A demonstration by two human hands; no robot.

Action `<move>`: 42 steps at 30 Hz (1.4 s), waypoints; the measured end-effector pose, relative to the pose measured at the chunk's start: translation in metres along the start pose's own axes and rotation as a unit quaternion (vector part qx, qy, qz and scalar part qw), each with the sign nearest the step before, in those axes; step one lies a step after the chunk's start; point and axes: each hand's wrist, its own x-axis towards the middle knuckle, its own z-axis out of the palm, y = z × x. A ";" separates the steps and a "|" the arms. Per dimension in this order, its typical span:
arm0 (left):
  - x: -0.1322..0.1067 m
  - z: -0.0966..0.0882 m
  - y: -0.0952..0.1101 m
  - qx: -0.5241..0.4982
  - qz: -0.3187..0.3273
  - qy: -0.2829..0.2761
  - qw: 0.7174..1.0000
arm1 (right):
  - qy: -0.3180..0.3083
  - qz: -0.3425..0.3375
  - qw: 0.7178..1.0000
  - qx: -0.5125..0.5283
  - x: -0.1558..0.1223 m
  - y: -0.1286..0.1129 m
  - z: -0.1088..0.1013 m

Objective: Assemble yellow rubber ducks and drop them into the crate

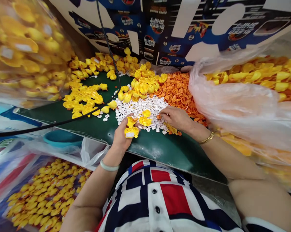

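A worker's left hand [121,132] grips a yellow duck shell [131,131], its thumb and fingers closed at the shell's edge, hollow side up, above a green tabletop [157,148]. The right hand [178,120] has its fingers drawn nearly together, apparently pinching a small orange piece [158,117]. From those right fingertips, the shell lies to the left and slightly nearer the wearer, its long axis running roughly toward and away from the body. Between the two sets of fingers, another yellow half [145,121] rests by a bed of white pieces [155,104], small, hard-looking and dark-spotted. Beyond the fingers rises a heap of smooth, rounded yellow shells [144,84]; beside it, ahead of the right fingers, spread thin, curled orange bits [178,90]. Farther right sags a crinkled, translucent plastic bag [232,100] filled with yellow parts [261,74].
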 end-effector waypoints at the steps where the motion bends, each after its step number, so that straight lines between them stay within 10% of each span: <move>1: 0.002 -0.001 0.002 -0.006 0.004 0.001 1.000 | -0.010 -0.010 1.000 0.005 0.006 -0.001 -0.002; 17: 0.009 -0.003 -0.003 0.027 0.001 0.012 1.000 | 0.023 0.014 0.993 0.111 0.041 -0.045 0.028; 28: 0.008 0.000 -0.003 -0.047 0.001 0.036 0.998 | -0.093 0.007 0.870 0.485 0.020 -0.063 0.030; 37: -0.012 0.001 0.001 -0.028 -0.036 -0.015 0.999 | -0.128 0.023 0.974 0.184 -0.005 -0.065 -0.001; 42: -0.014 -0.002 -0.002 0.003 -0.068 -0.014 0.998 | -0.158 0.009 0.987 0.012 -0.017 -0.063 0.006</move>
